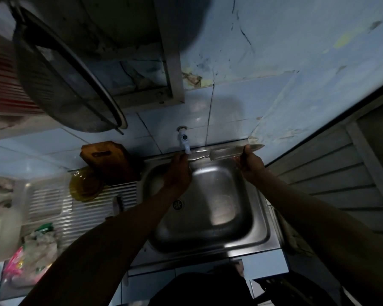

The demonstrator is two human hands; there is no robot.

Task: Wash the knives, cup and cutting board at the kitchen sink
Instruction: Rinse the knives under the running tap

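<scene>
A steel sink point(208, 217) lies below me, with a white plastic tap point(184, 140) on the tiled wall behind it. My right hand point(251, 164) grips a knife point(226, 153) whose long blade lies along the sink's back rim. My left hand point(178, 171) reaches up over the basin, its straight fingers just under the tap's spout and holding nothing. No water shows. A brown wooden cutting board point(108, 161) leans on the wall left of the sink. In front of it sits a yellow see-through cup or bowl point(84, 187). A small dark object point(118, 203), perhaps a knife handle, lies on the drainboard.
The ribbed drainboard point(75, 208) runs left of the basin, with plastic bags and packets point(38, 241) at its near end. A large round strainer point(64, 74) hangs overhead at the left. Louvred panels point(341, 173) close off the right side. The drain point(178, 204) is at the basin's left.
</scene>
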